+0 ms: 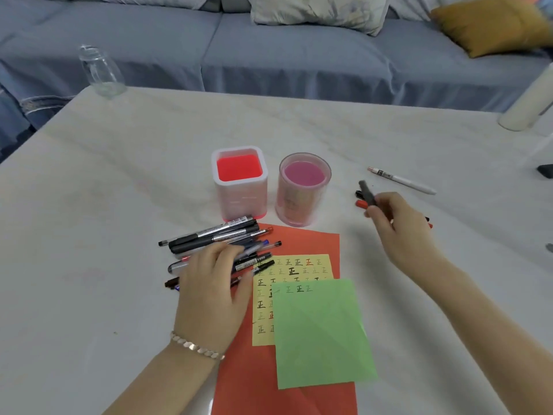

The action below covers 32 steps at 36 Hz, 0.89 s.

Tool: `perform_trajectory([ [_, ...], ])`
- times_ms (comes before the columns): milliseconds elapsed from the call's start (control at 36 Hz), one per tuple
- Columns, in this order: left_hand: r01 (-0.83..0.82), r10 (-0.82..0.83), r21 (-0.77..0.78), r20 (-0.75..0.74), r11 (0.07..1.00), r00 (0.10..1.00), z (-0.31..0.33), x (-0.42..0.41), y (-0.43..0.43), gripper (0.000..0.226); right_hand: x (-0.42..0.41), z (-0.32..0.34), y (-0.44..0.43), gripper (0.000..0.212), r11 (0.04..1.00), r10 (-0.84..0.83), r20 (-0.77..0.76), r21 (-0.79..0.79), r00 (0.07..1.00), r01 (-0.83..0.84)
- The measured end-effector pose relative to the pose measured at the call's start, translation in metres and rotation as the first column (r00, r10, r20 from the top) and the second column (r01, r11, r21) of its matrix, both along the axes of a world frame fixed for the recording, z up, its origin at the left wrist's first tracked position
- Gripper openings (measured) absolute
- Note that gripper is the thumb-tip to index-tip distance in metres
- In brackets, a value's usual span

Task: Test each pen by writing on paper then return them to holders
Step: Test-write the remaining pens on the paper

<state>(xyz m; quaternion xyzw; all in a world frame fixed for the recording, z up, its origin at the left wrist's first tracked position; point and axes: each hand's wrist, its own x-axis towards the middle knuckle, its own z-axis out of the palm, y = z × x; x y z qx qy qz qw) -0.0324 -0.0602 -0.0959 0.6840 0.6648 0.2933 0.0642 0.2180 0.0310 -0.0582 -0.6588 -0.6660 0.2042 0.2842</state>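
A pile of several pens (215, 238) lies on the table left of the papers. My left hand (212, 283) rests on the pile with its fingers spread over the pens. My right hand (398, 229) grips a dark pen (367, 193) above two more pens, one black and one red (360, 204). A white pen (401, 180) lies alone further right. A square holder (239, 181) and a round pink holder (302, 190), both without pens, stand behind the papers. A green sheet (320, 333) overlaps a yellow sheet (299, 266) full of written marks, both on a red sheet (299, 241).
A clear glass jar (100, 71) stands at the table's far left corner. A white cylinder (529, 100) stands at the far right edge, with a dark object (546, 170) near it. A blue sofa with cushions (493, 23) runs behind the table.
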Motion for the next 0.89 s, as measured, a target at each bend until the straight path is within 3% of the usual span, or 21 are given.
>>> perform_trajectory([
  [56,0.059,-0.043,-0.066,0.223,0.996,0.974,0.014,0.02,-0.001,0.031,-0.014,0.018,-0.022,0.01,0.999,-0.001,-0.386,-0.031,0.923,-0.011],
  [111,0.15,-0.051,-0.185,0.453,0.971,0.89,0.026,0.039,-0.004,0.029,-0.026,0.031,-0.042,0.015,0.996,-0.035,-0.669,-0.08,0.742,-0.026],
  [194,0.351,-0.157,-0.198,0.627,0.915,0.763,0.036,0.062,-0.007,0.018,-0.037,0.035,-0.064,0.016,0.992,-0.064,-0.796,-0.119,0.602,-0.052],
  [306,0.451,-0.371,-0.064,0.473,0.89,0.799,0.033,0.077,-0.01,0.03,-0.045,0.028,-0.082,0.007,0.986,-0.118,-0.873,-0.16,0.473,-0.049],
  [361,0.451,-0.407,-0.011,0.414,0.892,0.814,0.03,0.079,-0.012,0.035,-0.047,0.022,-0.087,0.004,0.979,-0.158,-0.855,-0.201,0.493,-0.035],
  [472,0.524,-0.472,-0.016,0.409,0.852,0.781,0.028,0.078,-0.016,0.042,-0.051,0.008,-0.092,0.03,0.964,-0.146,-0.715,-0.257,0.684,-0.063],
  [528,0.513,-0.47,-0.016,0.377,0.858,0.798,0.025,0.077,-0.019,0.034,-0.053,0.003,-0.093,0.038,0.968,-0.143,-0.663,-0.249,0.735,-0.037],
  [667,0.513,-0.486,-0.016,0.297,0.858,0.822,0.018,0.075,-0.023,0.05,-0.06,-0.005,-0.1,0.048,0.972,-0.191,-0.695,-0.231,0.693,0.036],
  [806,0.51,-0.494,0.003,0.259,0.86,0.83,0.013,0.07,-0.024,0.031,-0.063,-0.004,-0.102,0.042,0.97,-0.205,-0.778,-0.241,0.594,0.02],
  [889,0.5,-0.471,-0.073,0.247,0.863,0.847,0.015,0.065,-0.026,0.034,-0.063,-0.005,-0.106,0.038,0.978,-0.185,-0.779,-0.205,0.599,0.035],
])
